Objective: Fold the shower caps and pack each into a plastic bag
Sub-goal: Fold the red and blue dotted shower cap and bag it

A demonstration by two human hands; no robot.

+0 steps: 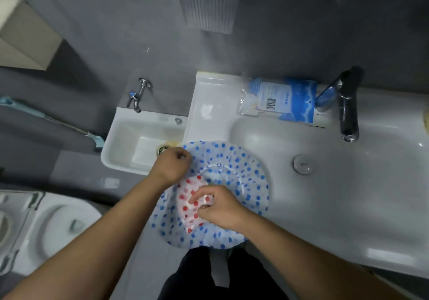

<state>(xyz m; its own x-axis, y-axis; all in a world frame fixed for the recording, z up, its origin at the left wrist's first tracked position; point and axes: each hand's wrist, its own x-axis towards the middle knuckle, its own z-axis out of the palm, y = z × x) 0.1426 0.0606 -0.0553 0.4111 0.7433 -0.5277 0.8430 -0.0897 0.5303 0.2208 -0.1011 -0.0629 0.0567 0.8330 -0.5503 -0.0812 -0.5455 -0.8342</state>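
The left hand (173, 167) pinches the edge of the blue-dot cap (243, 172), which lies on the front rim of the big sink (348, 207). The right hand (220, 207) pinches the red-dot cap (188, 197) on top of it

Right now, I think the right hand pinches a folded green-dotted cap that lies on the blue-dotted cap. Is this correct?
Not quite. The head view shows the right hand pinching a folded red-dotted cap, not a green-dotted one. The rest is right: it lies on the blue-dotted cap.
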